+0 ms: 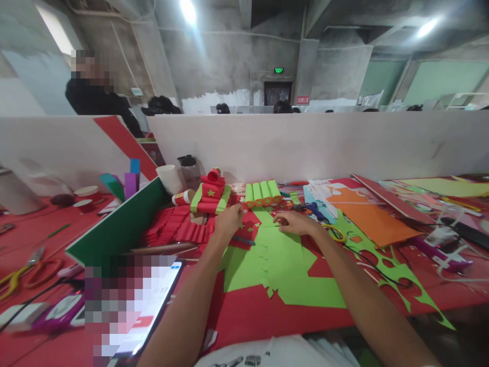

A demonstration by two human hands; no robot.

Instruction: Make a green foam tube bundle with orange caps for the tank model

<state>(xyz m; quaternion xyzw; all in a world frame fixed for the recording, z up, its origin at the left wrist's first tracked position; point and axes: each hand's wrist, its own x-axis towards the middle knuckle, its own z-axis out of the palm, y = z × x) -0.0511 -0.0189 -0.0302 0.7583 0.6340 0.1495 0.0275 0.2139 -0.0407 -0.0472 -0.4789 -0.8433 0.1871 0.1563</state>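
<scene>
Head view, left hand [229, 221]: centre of frame, fingers bent close together; cannot tell whether anything is gripped.
Head view, right hand [296, 223]: right of centre, half curled, fingertips at the green paper; grip cannot be told.
Green paper [282, 260]: lower centre, on the red tabletop [260, 326].
Progress: red model [211, 192] and green rolls [265, 191] look formed; green paper, cut in places, seems not yet made up.
Count: one red model, four green rolls, one phone [162, 298]; sheets overlap, uncounted.

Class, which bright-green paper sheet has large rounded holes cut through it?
The holed green sheet, right of both forearms; the green paper lying between them shows no such holes.
</scene>
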